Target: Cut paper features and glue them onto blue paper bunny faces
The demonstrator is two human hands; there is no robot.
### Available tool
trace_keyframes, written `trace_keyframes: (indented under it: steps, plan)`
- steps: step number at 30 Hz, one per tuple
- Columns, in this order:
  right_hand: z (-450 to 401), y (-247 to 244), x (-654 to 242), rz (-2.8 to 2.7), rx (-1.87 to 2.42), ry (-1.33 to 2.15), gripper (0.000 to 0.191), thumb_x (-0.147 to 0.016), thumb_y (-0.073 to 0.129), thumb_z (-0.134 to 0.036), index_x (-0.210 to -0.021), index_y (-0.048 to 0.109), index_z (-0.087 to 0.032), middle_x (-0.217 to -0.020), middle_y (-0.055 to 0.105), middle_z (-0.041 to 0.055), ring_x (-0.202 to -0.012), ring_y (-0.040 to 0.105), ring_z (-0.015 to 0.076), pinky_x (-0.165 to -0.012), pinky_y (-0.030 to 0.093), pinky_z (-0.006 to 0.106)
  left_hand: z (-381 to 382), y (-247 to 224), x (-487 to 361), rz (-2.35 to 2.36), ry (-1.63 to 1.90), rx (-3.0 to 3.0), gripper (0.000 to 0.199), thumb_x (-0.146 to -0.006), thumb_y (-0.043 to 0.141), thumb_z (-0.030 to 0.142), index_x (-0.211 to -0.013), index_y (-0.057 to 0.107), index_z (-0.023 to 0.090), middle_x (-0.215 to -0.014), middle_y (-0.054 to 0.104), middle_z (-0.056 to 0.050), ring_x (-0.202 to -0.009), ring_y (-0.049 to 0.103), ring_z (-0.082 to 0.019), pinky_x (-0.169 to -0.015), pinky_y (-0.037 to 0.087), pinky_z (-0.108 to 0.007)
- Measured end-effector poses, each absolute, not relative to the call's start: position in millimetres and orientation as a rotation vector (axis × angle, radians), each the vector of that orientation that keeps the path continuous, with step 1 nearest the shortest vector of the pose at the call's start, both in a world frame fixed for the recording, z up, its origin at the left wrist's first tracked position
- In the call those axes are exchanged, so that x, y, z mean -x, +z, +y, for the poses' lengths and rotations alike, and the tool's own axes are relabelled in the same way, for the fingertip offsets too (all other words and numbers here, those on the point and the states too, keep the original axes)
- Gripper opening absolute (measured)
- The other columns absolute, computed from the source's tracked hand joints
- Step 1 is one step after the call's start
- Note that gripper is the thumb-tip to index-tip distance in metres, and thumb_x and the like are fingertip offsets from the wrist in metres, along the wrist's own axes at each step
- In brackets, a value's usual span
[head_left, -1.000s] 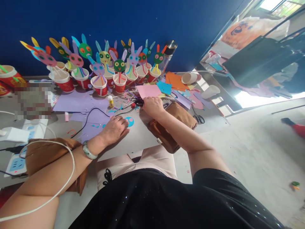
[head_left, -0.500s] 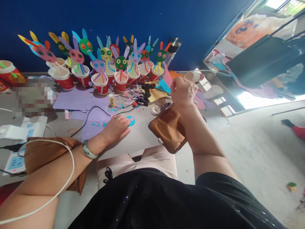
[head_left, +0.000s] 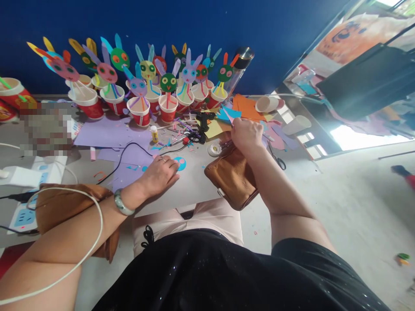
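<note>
Over there, the left hand [head_left: 161, 173] lies palm down by the blue disc [head_left: 182, 164] toward the table's [head_left: 191, 190] near edge, fingers slightly apart, while the right hand's [head_left: 248, 134] fingers clamp pink paper [head_left: 228, 115] beyond the brown pouch [head_left: 231, 178].

The bare right hand [head_left: 248, 134] had moved to the right with the thin pink paper [head_left: 228, 115]. The black plastic glue gun [head_left: 204, 118] and flat yellow paper [head_left: 218, 128] had come into view.
</note>
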State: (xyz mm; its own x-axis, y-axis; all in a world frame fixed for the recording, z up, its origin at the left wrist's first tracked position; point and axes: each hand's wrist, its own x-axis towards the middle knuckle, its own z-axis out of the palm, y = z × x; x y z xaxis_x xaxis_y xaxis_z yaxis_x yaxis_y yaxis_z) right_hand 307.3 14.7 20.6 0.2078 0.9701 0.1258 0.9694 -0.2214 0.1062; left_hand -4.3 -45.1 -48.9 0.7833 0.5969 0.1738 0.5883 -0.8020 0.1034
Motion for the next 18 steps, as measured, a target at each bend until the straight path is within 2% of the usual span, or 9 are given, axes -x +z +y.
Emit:
trace_keyframes:
  steps: [3,7,13,15,18]
  plan:
    - [19,16,-304,1.936,-2.392,0.199,0.029,-0.096,0.047,-0.017,-0.114,0.069,-0.011,-0.105,0.071,0.0237,-0.103,0.067,0.0376,-0.084,0.047,0.048,-45,-46,4,0.974,0.315,-2.929,0.023,-0.098,0.061,0.032,-0.108,0.068,0.012,-0.104,0.072,-0.013,-0.103,0.063,-0.031,-0.086,0.043,-0.044]
    - [26,17,-306,1.936,-2.349,0.139,0.035,-0.097,0.046,-0.022,-0.124,0.068,-0.014,-0.111,0.071,0.0238,-0.107,0.065,0.0395,-0.087,0.047,0.05,-46,-43,2,0.98,0.292,-2.923,0.024,-0.096,0.063,0.032,-0.107,0.069,0.012,-0.103,0.073,-0.013,-0.102,0.063,-0.032,-0.085,0.043,-0.044]
    - [35,15,-306,1.99,-2.247,0.182,0.046,-0.096,0.046,-0.02,-0.139,0.059,-0.016,-0.11,0.073,0.0215,-0.1,0.067,0.0363,-0.08,0.046,0.042,-46,-41,2,0.979,0.236,-2.894,0.026,-0.097,0.061,0.031,-0.111,0.068,0.011,-0.11,0.074,-0.014,-0.105,0.062,-0.032,-0.087,0.043,-0.044]
    - [37,14,-307,2.085,-2.117,0.162,0.043,-0.096,0.047,-0.022,-0.136,0.061,-0.018,-0.114,0.074,0.0192,-0.101,0.068,0.0346,-0.077,0.045,0.039,-46,-41,2,0.983,0.223,-2.881,0.026,-0.098,0.061,0.031,-0.111,0.068,0.011,-0.111,0.074,-0.014,-0.106,0.062,-0.032,-0.088,0.043,-0.044]
    - [39,14,-308,2.172,-1.869,0.134,0.033,-0.092,0.054,-0.021,-0.121,0.071,-0.019,-0.117,0.073,0.0168,-0.104,0.067,0.033,-0.077,0.044,0.037,-46,-40,1,0.985,0.212,-2.867,0.026,-0.098,0.061,0.031,-0.112,0.068,0.011,-0.112,0.073,-0.015,-0.107,0.062,-0.032,-0.089,0.043,-0.045]
